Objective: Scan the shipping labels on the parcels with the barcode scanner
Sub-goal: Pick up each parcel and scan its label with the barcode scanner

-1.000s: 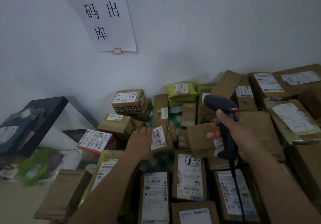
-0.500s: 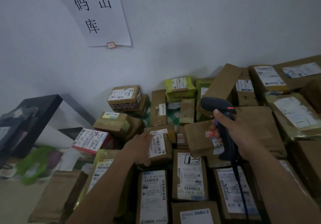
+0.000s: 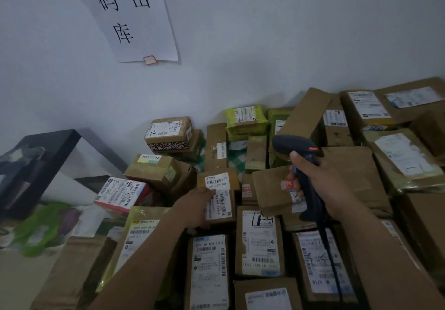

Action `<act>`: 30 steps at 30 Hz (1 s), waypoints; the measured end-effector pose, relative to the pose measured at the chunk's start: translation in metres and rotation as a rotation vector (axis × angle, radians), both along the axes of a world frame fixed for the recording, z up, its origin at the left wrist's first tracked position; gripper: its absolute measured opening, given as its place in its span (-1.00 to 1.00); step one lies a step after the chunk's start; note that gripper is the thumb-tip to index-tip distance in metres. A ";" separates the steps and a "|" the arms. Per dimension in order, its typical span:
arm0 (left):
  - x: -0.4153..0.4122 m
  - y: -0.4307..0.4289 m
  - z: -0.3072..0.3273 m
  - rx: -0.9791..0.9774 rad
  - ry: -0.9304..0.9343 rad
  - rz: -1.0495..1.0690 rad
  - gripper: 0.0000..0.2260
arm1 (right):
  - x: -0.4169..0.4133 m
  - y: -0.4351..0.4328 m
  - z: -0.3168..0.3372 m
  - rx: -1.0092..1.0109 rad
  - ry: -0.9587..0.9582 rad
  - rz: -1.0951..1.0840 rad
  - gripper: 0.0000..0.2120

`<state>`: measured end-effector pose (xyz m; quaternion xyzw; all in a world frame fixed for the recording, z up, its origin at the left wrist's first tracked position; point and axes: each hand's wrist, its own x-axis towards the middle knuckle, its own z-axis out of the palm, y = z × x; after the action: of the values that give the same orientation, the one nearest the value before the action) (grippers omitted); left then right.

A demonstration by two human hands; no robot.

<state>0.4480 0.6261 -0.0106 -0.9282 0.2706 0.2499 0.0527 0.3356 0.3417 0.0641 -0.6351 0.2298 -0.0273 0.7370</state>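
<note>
My left hand (image 3: 196, 205) grips the left side of a small brown parcel (image 3: 222, 207) in the middle of the pile, its white barcode label facing up toward me. Just behind it lies another small box (image 3: 218, 181) with a label reading 231-239-K01. My right hand (image 3: 322, 184) holds a dark barcode scanner (image 3: 301, 163) by its handle, above and to the right of that parcel. The scanner head points left and away, and its cable hangs down over the boxes below.
Several brown cardboard parcels (image 3: 260, 242) with white labels cover the surface, with green-wrapped ones (image 3: 245, 119) against the white wall. A black table (image 3: 48, 146) stands at the left over green bags (image 3: 41, 228). A paper sign (image 3: 134, 16) hangs on the wall.
The small parcel in my left hand has come down and lies lower in the pile, uncovering the labelled box behind it. The scanner has barely shifted. My view has tilted slightly.
</note>
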 end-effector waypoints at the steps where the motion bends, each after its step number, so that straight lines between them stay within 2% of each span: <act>1: -0.001 -0.001 -0.004 0.010 -0.017 -0.015 -0.12 | -0.001 -0.001 0.000 0.008 0.001 0.004 -0.58; 4: -0.006 -0.006 -0.012 0.003 -0.104 -0.046 -0.32 | -0.002 -0.003 0.000 0.025 0.002 0.010 -0.50; 6: -0.009 -0.010 -0.014 0.017 -0.143 -0.059 -0.33 | -0.002 -0.004 -0.001 0.020 0.000 0.013 -0.48; 8: -0.008 -0.018 -0.011 -0.048 -0.138 -0.004 -0.37 | -0.002 -0.004 -0.001 0.017 -0.008 0.015 -0.49; 11: -0.002 -0.044 0.011 -0.385 -0.148 0.132 -0.52 | -0.002 -0.004 -0.001 0.048 -0.044 -0.030 -0.53; 13: 0.005 -0.076 0.032 -0.589 -0.216 0.147 -0.56 | -0.006 -0.005 0.001 0.065 -0.077 -0.118 -0.57; 15: 0.012 -0.113 0.050 -0.738 -0.240 0.165 -0.53 | -0.009 -0.009 0.001 0.053 -0.066 -0.269 -0.60; 17: 0.017 -0.149 0.062 -0.802 -0.173 0.172 -0.43 | -0.013 -0.015 0.001 0.051 -0.039 -0.415 -0.66; 20: 0.023 -0.191 0.067 -0.738 -0.068 0.131 -0.25 | -0.015 -0.021 0.000 0.075 -0.034 -0.517 -0.64; 24: 0.035 -0.222 0.065 -0.539 -0.105 0.113 -0.15 | -0.016 -0.025 -0.001 0.096 -0.015 -0.488 -0.51; 27: 0.036 -0.229 0.057 -0.432 -0.180 0.126 -0.17 | -0.014 -0.029 -0.005 0.076 -0.002 -0.453 -0.43; 30: 0.036 -0.222 0.050 -0.544 -0.156 0.216 -0.26 | -0.012 -0.031 -0.009 0.069 0.009 -0.403 -0.35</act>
<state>0.4836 0.4041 0.0392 -0.9481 0.2225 0.1002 -0.2040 0.3236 0.3107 0.0547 -0.5508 0.3564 -0.1634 0.7369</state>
